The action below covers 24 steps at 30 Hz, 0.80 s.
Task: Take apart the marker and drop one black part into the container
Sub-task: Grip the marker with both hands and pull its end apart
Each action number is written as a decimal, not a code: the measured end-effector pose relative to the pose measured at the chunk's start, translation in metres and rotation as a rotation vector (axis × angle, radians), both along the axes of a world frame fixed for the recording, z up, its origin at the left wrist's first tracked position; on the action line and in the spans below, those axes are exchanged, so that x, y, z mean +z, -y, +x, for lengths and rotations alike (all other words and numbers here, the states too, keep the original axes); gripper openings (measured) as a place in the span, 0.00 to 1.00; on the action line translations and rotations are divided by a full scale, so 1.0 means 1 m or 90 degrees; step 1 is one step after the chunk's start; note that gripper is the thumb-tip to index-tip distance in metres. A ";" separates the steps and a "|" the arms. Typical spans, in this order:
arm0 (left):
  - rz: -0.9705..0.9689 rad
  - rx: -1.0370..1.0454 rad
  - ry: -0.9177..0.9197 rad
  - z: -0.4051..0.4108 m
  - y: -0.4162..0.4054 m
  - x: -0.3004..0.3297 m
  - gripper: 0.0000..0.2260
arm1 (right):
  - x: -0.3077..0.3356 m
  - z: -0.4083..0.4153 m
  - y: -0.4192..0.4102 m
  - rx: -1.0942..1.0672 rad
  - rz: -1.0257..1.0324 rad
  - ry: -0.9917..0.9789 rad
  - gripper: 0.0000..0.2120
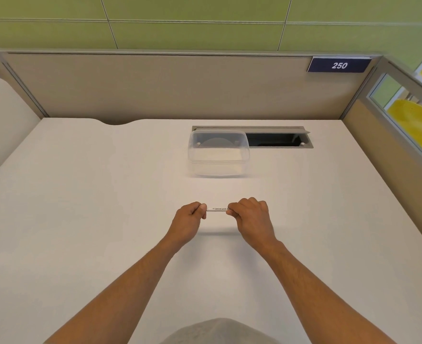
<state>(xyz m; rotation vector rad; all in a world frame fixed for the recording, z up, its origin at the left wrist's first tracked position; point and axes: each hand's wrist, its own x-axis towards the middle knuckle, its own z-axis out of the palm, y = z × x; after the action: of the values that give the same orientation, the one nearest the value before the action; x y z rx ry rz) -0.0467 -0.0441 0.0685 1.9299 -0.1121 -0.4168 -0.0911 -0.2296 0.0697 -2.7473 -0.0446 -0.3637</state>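
A white whiteboard marker [216, 209] with black lettering is held level, a little above the white desk [81, 207]. My left hand [189, 217] grips its left end and my right hand [251, 214] grips its right end. Both ends, and any black parts, are hidden inside my fists. A clear plastic container [218, 152] with no lid stands farther back on the desk, beyond my hands and apart from them. It looks empty.
Behind the container, an open cable hatch [277, 140] is sunk into the desk. Beige partition walls [155, 88] close off the back and both sides. A blue sign [339, 65] reads 250 at the back right.
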 end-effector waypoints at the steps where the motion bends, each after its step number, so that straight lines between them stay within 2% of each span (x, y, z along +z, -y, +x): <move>1: -0.016 0.007 -0.024 0.000 0.001 0.002 0.18 | 0.000 0.000 0.000 0.001 0.001 0.002 0.06; 5: -0.074 0.016 -0.096 0.001 0.004 0.004 0.20 | 0.000 0.000 -0.001 0.002 -0.001 0.008 0.05; 9: -0.032 -0.003 -0.036 0.001 0.003 -0.002 0.20 | -0.002 0.000 0.002 -0.004 0.005 0.008 0.05; 13: -0.035 -0.007 0.019 0.002 0.003 -0.008 0.09 | -0.003 0.000 0.002 -0.005 -0.002 0.001 0.05; 16: -0.030 -0.009 0.059 0.001 0.001 -0.011 0.05 | -0.003 0.000 0.002 -0.014 0.006 0.003 0.05; 24: 0.063 -0.014 0.154 0.001 0.002 -0.011 0.12 | -0.002 0.000 -0.002 -0.004 0.016 0.005 0.05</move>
<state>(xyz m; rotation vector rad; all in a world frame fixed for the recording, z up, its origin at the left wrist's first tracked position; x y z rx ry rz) -0.0454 -0.0462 0.0572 2.0737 -0.2748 -0.2041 -0.0914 -0.2271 0.0679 -2.7226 -0.0332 -0.3732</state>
